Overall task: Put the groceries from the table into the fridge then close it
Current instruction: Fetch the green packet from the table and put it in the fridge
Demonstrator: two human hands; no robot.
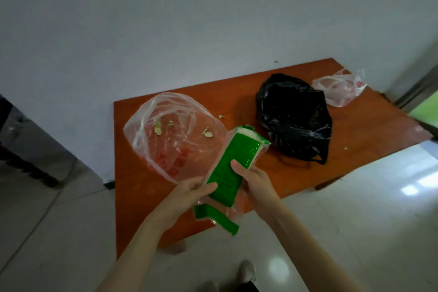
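Orange table (355,130); hands (256,181) gripping green packet (233,161), print illegible.

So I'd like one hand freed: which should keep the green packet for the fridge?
Probably the left hand: it grips the green packet low, from beneath. The right hand only pinches its edge.

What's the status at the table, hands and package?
Both hands, left and right, grip green package above table. Black bag, two clear bags remain. Fridge not in view.
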